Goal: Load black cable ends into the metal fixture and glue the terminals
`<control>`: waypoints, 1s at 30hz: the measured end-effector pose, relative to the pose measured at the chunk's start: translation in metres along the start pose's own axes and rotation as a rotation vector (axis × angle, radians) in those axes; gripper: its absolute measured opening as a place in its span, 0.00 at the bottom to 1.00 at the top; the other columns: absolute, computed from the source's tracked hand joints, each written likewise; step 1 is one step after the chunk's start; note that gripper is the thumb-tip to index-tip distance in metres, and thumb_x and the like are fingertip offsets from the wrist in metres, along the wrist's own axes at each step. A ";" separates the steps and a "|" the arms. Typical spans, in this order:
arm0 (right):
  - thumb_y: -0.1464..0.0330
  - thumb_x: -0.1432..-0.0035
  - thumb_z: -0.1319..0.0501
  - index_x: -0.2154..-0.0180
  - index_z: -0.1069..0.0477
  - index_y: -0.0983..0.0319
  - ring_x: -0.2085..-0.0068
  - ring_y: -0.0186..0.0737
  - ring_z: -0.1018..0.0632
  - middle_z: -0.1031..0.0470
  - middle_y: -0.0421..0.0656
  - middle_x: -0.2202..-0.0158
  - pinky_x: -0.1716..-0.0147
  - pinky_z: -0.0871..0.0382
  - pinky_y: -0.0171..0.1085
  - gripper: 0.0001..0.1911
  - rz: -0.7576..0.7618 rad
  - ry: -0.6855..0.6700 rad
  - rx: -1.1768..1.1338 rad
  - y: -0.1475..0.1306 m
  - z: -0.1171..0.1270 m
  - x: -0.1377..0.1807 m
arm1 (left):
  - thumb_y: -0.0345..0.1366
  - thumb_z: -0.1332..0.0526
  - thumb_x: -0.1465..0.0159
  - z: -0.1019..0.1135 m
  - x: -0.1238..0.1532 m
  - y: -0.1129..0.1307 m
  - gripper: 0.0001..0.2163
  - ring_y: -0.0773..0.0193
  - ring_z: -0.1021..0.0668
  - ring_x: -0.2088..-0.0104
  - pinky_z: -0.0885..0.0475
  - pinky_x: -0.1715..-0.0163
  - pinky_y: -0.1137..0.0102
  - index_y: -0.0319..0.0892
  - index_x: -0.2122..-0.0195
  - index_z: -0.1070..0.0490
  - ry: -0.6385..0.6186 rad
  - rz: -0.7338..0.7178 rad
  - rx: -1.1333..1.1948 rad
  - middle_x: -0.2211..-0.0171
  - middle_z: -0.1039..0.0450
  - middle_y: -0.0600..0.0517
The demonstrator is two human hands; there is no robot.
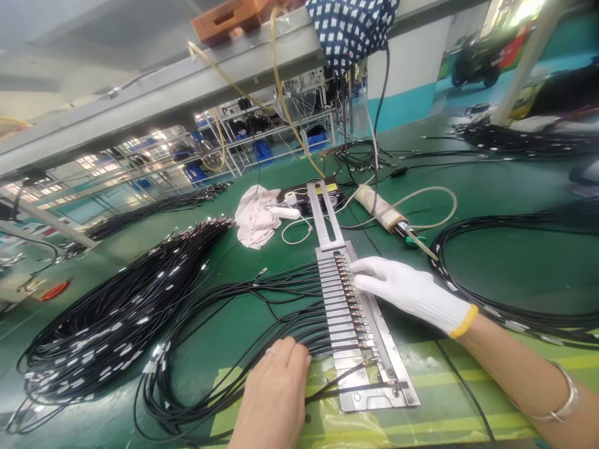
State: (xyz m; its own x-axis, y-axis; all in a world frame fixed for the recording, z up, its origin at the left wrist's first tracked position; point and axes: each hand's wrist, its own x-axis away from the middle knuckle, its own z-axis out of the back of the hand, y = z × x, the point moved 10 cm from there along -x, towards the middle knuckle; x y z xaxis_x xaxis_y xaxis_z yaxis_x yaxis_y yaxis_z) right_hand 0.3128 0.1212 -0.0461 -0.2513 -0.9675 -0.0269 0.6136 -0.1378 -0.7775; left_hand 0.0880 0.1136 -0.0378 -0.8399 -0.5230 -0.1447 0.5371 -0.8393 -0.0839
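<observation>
A long metal fixture [337, 324] lies in front of me, with a row of black cables [285, 324] laid side by side in its slots. Small metal cable ends [349, 293] line up along its right half. My left hand [276, 390], bare with a ring, is closed around cables near the fixture's lower left; its fingertips are partly hidden. In a white glove with a yellow cuff, my right hand [402, 290] reaches in from the right. Its fingers are stretched out, tips touching the upper cable ends. Two cables lie apart near the fixture's bottom end.
A big cable bundle [116, 312] spreads at left, and more coiled cables [468, 274] lie at right. Behind the fixture are a crumpled pale cloth [257, 218] and a wrapped soldering iron [381, 209] with a cord. A patterned cloth [353, 31] hangs overhead.
</observation>
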 end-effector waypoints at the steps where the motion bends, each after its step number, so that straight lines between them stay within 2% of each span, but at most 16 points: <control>1: 0.55 0.38 0.41 0.49 0.24 0.53 0.50 0.52 0.22 0.21 0.42 0.49 0.46 0.29 0.48 0.19 0.007 0.001 0.002 -0.001 0.000 0.000 | 0.23 0.52 0.31 0.001 0.000 0.002 0.12 0.58 0.27 0.68 0.34 0.69 0.67 0.43 0.65 0.33 -0.005 -0.008 -0.009 0.69 0.31 0.51; 7: 0.56 0.38 0.42 0.51 0.23 0.53 0.50 0.51 0.22 0.21 0.42 0.50 0.47 0.29 0.48 0.18 0.022 0.013 0.027 -0.003 0.000 0.001 | 0.22 0.52 0.32 0.006 -0.001 0.008 0.13 0.56 0.27 0.68 0.34 0.69 0.65 0.43 0.67 0.33 -0.034 -0.008 -0.067 0.69 0.31 0.50; 11: 0.56 0.39 0.41 0.52 0.23 0.53 0.51 0.50 0.21 0.21 0.41 0.50 0.47 0.29 0.47 0.17 0.042 0.021 0.037 -0.003 0.001 0.001 | 0.23 0.52 0.32 0.002 -0.003 0.007 0.13 0.56 0.26 0.68 0.34 0.69 0.66 0.44 0.66 0.33 -0.071 -0.015 -0.019 0.69 0.30 0.50; 20: 0.55 0.38 0.42 0.51 0.23 0.52 0.50 0.51 0.22 0.22 0.40 0.47 0.46 0.30 0.48 0.18 0.031 0.002 0.077 -0.002 -0.001 0.003 | 0.31 0.54 0.28 -0.017 -0.005 -0.012 0.14 0.59 0.23 0.67 0.31 0.67 0.68 0.43 0.67 0.32 -0.176 0.184 0.422 0.68 0.27 0.49; 25: 0.55 0.42 0.40 0.50 0.24 0.49 0.50 0.53 0.22 0.23 0.39 0.45 0.46 0.30 0.51 0.19 0.028 -0.025 0.142 -0.008 -0.001 0.007 | 0.33 0.52 0.28 -0.020 -0.007 -0.014 0.13 0.60 0.24 0.67 0.32 0.66 0.68 0.43 0.68 0.31 -0.204 0.231 0.538 0.68 0.25 0.51; 30: 0.57 0.47 0.36 0.45 0.27 0.49 0.42 0.59 0.27 0.31 0.43 0.37 0.48 0.30 0.57 0.26 -0.004 -0.103 0.280 -0.015 -0.015 0.015 | 0.30 0.50 0.29 -0.019 -0.012 -0.011 0.12 0.59 0.22 0.60 0.30 0.59 0.67 0.46 0.53 0.27 -0.183 0.179 0.581 0.59 0.22 0.51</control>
State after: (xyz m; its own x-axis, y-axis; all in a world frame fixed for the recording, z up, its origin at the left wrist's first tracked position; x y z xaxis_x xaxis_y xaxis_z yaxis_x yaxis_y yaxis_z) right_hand 0.2888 0.1120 -0.0437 -0.1861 -0.9812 0.0508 0.7989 -0.1812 -0.5736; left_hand 0.0936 0.1314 -0.0540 -0.7684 -0.6363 0.0684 0.5838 -0.6532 0.4821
